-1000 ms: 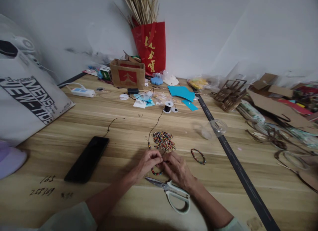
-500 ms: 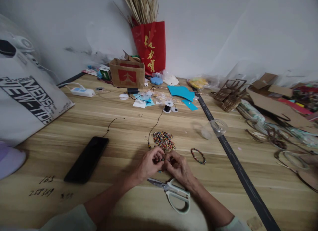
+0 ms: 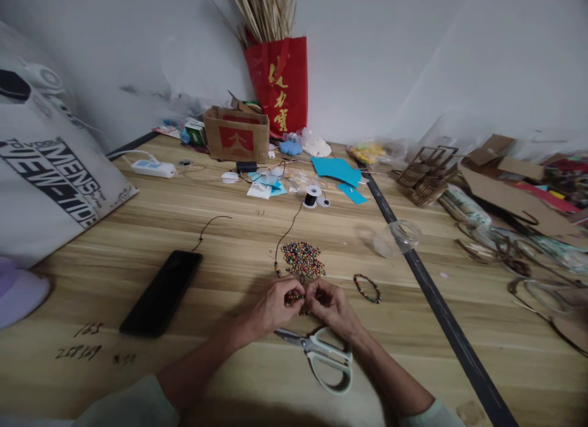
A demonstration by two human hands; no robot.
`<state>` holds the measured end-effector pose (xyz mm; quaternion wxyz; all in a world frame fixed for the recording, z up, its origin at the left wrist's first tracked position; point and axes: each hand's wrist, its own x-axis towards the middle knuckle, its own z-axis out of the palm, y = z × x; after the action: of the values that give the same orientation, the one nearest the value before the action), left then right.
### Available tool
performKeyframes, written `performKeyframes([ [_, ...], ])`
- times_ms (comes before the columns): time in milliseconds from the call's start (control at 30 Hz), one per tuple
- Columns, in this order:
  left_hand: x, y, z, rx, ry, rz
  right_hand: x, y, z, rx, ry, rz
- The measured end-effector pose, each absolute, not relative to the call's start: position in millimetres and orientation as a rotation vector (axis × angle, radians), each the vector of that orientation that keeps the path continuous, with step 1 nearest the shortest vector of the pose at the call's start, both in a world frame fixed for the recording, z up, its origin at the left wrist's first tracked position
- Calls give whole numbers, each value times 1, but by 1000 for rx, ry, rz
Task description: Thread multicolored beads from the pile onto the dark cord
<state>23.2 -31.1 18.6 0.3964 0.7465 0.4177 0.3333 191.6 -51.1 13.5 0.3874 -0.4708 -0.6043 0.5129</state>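
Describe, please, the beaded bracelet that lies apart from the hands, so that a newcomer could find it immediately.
Start from the long black strip that runs slantwise across the wooden table. Between this strip and the right hand lies the bracelet. Unlike the loose bead pile nearby, its small multicoloured beads form one thin oval ring.

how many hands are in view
2: the left hand holds a beaded cord; the right hand is close beside it, near the scissors. No others show.
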Motion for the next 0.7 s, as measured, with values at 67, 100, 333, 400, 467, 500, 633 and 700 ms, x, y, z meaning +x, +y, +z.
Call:
performKeyframes([
  [67,23,-30,16,1827,1062,812,192,-51,14,-1198,-1541,1303],
  [100,22,-29,15,1790,1060,800,192,-51,14,-1195,-1544,1306],
  [333,20,-24,9,1539,928,760,193,-51,14,-1177,-1522,1328],
  [400,19,-23,9,1491,890,767,193,-51,14,-1167,-1514,1340],
  [467,19,-23,9,1458,857,767,194,-50,14,-1160,-1503,1353],
  [500,19,-23,10,1453,846,767,194,-50,13,-1155,-1498,1358],
  [633,23,-27,11,1508,902,802,194,-49,12,-1147,-1493,1361],
  [700,25,-29,12,1574,949,837,194,-49,13,-1152,-1497,1356],
])
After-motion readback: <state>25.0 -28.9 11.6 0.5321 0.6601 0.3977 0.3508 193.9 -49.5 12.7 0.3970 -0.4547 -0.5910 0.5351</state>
